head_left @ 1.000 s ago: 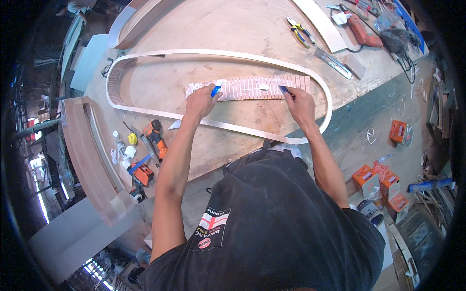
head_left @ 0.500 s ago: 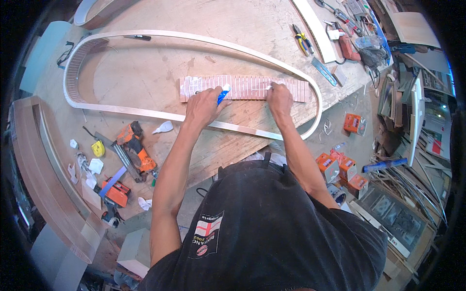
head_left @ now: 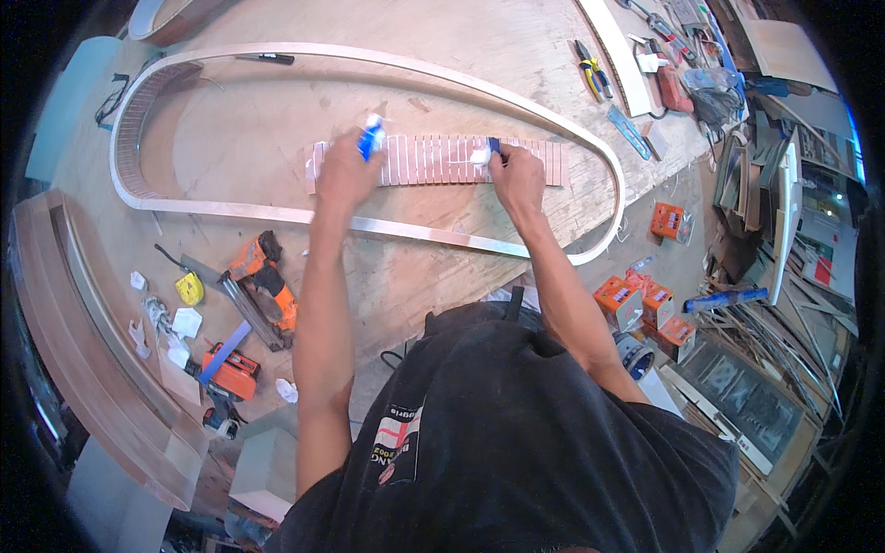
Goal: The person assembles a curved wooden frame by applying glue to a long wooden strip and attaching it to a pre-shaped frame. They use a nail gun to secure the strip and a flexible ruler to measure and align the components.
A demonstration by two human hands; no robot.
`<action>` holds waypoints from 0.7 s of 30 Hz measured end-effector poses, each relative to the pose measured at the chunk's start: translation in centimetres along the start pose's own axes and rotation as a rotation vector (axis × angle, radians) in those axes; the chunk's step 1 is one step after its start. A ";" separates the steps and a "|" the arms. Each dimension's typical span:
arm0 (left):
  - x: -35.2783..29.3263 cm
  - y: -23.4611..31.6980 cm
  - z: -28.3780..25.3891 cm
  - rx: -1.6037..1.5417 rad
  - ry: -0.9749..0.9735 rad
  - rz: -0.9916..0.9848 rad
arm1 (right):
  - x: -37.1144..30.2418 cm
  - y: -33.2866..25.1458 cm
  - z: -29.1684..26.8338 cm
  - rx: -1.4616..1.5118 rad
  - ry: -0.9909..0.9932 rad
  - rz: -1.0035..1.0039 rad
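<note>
The slotted wooden strip (head_left: 433, 164) lies flat on the worktop (head_left: 442, 269), its long axis running left to right across the person's front, almost level, with narrow cuts crossing its width so that they point away from the body. White material fills or lines many of these cuts, and a white patch (head_left: 480, 158) sits on the strip toward its right part. Around it stands a pale looped frame (head_left: 369, 57), broad and rounded at the left and tapering to the right, its own long axis tilting a little nearer the person at the right end; the strip lies inside, toward the narrow end. A black marker (head_left: 272, 59) also lies within the loop, near its far wall. Orange boxes (head_left: 616, 293) stand on the floor to the right; what they hold cannot be made out. The left hand (head_left: 343, 173) is over the strip's left part, curled around a blurred blue-and-white object (head_left: 371, 136); whether it touches the wood cannot be told. The right hand (head_left: 520, 180) is at the strip's right part, fingers and thumb pinched on a dark blue flat piece (head_left: 494, 146) just beside the white patch. Between the hands, the strip's middle shows uncovered.
</note>
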State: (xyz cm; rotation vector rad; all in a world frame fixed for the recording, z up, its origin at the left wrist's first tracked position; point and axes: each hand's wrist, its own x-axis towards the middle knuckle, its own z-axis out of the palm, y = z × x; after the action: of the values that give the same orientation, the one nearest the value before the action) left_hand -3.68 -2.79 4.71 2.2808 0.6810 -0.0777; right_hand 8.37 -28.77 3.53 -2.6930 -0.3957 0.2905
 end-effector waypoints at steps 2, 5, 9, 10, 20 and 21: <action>1.6 -1.7 -2.0 -0.007 0.053 -0.046 | 0.2 -0.2 -0.3 0.016 -0.028 -0.049; 2.6 -2.7 -4.3 0.009 0.199 -0.183 | -0.1 -2.3 -1.7 -0.107 -0.033 -0.255; 2.9 -3.3 -5.5 0.109 0.119 -0.398 | 1.0 -1.7 -1.1 -0.208 -0.106 -0.616; 3.1 -3.5 -5.4 0.098 0.066 -0.433 | 1.3 -1.6 -0.7 -0.199 -0.117 -0.712; 2.9 -1.4 -3.4 0.011 -0.059 -0.438 | 4.7 -4.4 0.9 -0.273 -0.246 -1.267; 2.7 -1.1 -3.1 0.000 -0.074 -0.438 | 5.0 -3.7 0.8 -0.285 -0.280 -1.263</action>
State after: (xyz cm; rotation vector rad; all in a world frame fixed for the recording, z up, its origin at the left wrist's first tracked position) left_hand -2.33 1.20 5.59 2.0801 1.1286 -0.3671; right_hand 12.00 -23.66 3.66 -2.0722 -2.1511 0.2123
